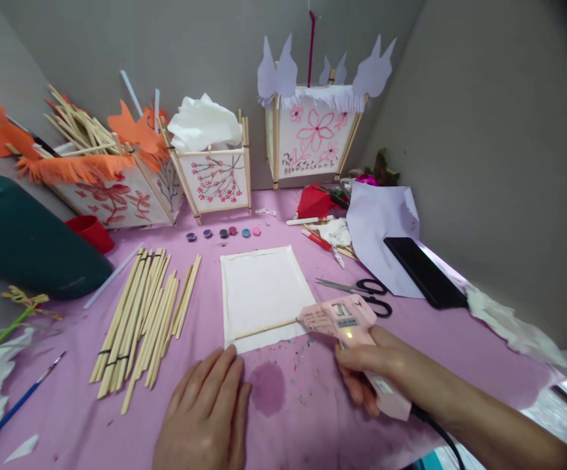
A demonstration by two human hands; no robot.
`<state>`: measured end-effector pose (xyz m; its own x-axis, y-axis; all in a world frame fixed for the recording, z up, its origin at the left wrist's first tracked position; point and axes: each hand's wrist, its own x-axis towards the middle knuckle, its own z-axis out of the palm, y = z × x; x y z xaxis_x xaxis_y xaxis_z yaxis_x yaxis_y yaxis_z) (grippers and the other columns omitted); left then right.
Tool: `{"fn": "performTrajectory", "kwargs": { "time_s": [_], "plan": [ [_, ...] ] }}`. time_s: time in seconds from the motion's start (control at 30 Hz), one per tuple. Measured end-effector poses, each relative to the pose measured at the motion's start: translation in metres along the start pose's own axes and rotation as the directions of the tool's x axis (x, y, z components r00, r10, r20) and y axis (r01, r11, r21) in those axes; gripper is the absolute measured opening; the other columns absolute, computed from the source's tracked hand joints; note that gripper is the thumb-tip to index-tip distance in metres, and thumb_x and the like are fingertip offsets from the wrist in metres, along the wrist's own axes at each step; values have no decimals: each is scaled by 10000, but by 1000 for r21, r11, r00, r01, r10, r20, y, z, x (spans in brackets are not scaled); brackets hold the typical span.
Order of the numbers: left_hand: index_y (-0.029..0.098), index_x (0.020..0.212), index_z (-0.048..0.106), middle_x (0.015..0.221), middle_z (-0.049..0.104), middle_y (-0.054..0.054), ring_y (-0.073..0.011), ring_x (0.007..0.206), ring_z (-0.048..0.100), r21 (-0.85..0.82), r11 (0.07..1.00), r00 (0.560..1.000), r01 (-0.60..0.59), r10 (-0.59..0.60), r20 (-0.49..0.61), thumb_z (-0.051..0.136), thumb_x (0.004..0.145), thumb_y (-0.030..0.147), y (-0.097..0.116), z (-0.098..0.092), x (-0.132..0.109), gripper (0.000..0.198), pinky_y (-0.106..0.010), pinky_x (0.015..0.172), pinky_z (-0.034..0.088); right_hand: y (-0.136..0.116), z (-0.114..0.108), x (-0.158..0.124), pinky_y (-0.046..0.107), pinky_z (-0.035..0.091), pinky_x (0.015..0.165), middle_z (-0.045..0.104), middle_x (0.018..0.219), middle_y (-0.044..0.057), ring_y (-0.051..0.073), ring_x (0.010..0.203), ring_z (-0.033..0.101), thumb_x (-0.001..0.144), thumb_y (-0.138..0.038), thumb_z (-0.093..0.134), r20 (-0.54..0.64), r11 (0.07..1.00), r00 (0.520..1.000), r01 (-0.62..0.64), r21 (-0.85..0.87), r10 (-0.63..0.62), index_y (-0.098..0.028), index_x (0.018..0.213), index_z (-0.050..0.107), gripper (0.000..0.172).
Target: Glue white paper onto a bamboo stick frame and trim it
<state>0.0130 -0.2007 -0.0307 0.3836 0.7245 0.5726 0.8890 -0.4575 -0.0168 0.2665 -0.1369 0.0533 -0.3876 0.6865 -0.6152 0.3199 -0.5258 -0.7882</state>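
My right hand (pixel 386 375) grips a pink glue gun (pixel 345 320), its nozzle pointing left at the right end of a thin wooden stick (pixel 264 328). That stick lies across the lower edge of a white paper panel (pixel 264 290) framed by sticks on the purple tabletop. My left hand (pixel 208 411) rests flat on the table just below the panel's lower left corner, fingers stretched out and holding nothing.
A pile of wooden sticks (pixel 141 313) lies left of the panel. Scissors (pixel 362 294) and a black phone (pixel 423 271) lie to the right. Three paper lanterns (pixel 313 130) stand at the back, small paint pots (pixel 225 232) before them. A blue paintbrush (pixel 23 398) lies at the left.
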Motion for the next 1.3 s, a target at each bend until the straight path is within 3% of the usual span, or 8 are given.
{"fn": "performTrajectory", "kwargs": {
  "time_s": [0.23, 0.9, 1.3],
  "plan": [
    [67, 1092, 608, 1129, 655, -152, -285, 1079, 550, 10, 999, 1000, -31, 31, -3, 482, 881, 212, -2, 0, 0, 286, -421, 889, 424, -3, -5, -8, 226, 377, 492, 557, 516, 7, 94, 446, 482, 795, -314, 494, -11, 999, 999, 32, -4, -32, -155, 560, 532, 287],
    [65, 1114, 599, 1166, 633, -160, -288, 1117, 518, -10, 999, 999, -51, 51, 19, 505, 876, 230, -7, 5, -4, 305, -420, 923, 385, 19, -21, -6, 244, 380, 478, 582, 525, 32, 107, 433, 491, 790, -325, 489, -124, 999, 992, 30, 14, -28, -150, 532, 562, 319],
    [50, 1119, 590, 1154, 631, -169, -290, 1110, 514, -26, 998, 998, -52, 53, 24, 507, 875, 219, -6, 5, -5, 308, -426, 918, 380, 25, -20, -6, 235, 380, 451, 566, 476, 20, 102, 398, 483, 750, -325, 502, -129, 1000, 992, 4, 25, -1, -152, 499, 557, 310]
  ]
}}
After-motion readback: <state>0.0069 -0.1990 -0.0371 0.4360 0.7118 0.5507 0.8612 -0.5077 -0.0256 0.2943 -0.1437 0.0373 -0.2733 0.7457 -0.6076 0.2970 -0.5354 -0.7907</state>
